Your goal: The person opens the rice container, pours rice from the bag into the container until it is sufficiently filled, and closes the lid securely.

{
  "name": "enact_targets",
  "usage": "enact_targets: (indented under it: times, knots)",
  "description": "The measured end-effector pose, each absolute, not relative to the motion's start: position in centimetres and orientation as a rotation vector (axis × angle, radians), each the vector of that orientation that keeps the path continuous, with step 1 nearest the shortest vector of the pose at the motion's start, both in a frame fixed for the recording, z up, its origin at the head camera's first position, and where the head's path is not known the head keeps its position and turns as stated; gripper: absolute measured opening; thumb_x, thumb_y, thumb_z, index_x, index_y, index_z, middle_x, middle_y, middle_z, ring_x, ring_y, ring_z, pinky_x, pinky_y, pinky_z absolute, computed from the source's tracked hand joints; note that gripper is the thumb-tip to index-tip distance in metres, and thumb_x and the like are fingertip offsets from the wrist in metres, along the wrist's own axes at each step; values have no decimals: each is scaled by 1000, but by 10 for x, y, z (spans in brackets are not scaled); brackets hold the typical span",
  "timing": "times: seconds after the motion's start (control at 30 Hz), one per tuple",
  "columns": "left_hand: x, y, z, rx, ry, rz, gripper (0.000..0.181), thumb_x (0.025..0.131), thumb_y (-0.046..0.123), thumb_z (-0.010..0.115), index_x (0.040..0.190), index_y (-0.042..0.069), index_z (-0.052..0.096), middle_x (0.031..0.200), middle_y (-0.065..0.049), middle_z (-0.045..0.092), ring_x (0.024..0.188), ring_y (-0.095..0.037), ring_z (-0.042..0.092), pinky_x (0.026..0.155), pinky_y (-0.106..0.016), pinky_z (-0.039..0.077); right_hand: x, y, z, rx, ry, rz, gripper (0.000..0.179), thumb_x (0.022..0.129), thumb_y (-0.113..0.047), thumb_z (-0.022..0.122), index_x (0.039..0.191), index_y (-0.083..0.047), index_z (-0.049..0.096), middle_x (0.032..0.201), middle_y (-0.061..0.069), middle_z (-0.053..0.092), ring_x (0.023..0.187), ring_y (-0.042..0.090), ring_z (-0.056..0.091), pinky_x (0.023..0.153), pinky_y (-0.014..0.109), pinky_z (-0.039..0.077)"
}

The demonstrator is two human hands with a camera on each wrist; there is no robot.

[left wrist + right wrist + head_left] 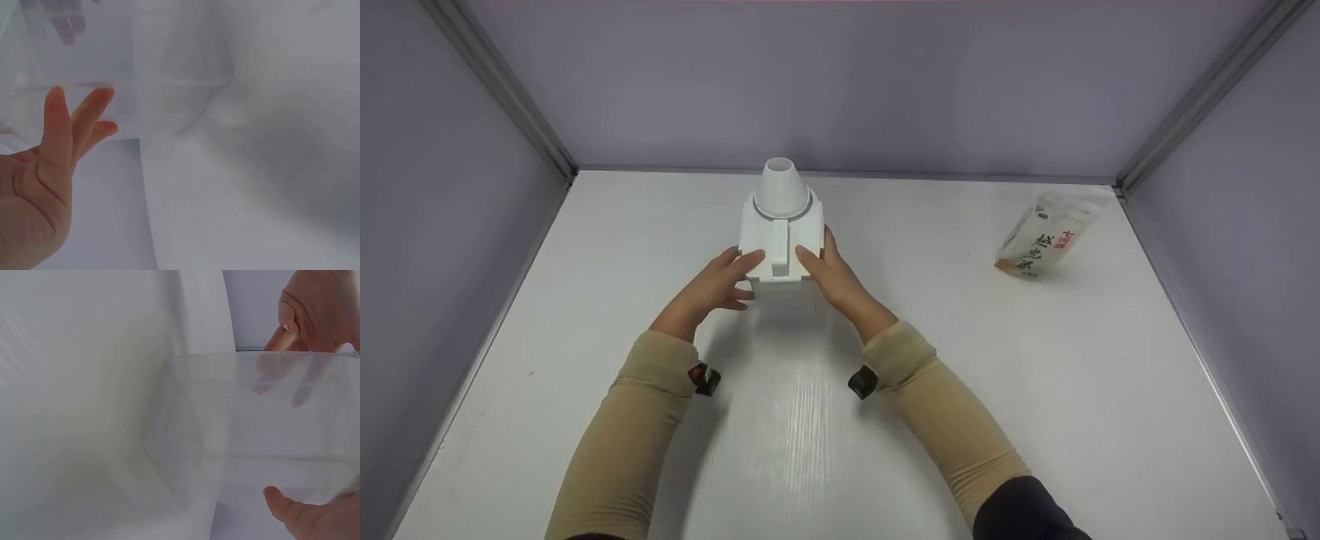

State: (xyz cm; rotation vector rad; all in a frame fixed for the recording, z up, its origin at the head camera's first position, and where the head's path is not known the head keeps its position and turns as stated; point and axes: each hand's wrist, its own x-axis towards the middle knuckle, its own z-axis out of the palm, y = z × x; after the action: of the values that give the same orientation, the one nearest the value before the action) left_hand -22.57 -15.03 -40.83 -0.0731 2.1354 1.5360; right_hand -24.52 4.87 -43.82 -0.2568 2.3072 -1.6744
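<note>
Plastic container (799, 244) touches left grip (709, 287) and right grip (841, 281).

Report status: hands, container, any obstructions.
Left hand and right hand holding container, thumbs on lid. Bag off to right, nothing visibly blocking.

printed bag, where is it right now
In the head view, the printed bag is near the back right corner of the table, right of the white-lidded container and the right hand.

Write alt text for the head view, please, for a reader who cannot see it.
A person's left hand and right hand hold a translucent container with a white lid, topped by a white tapered cup. A rice bag sits at far right on a white table.
</note>
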Motion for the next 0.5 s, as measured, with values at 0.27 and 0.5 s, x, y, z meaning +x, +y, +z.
enact_targets:
  times: [0.27, 0.5]
  knots:
    - [-216, -139, -392, -76, 2147, 1528, 82, 95, 51, 39, 149, 2, 0, 143, -28, 30, 118, -41, 49, 92, -44, 45, -245, 54, -440, -220, 2316, -1675, 77, 93, -52, 39, 150, -22, -1, 155, 3, 11, 140, 20, 13, 111, 44, 15]
    - [-231, -139, -422, -89, 2172, 1537, 94, 88, 64, 43, 150, 7, 0, 143, -25, 33, 113, -38, 53, 88, -43, 48, -244, 60, -440, -180, 2333, -1651, 76, 92, -54, 37, 151, -24, -1, 156, 1, 10, 141, 20, 13, 111, 45, 14]
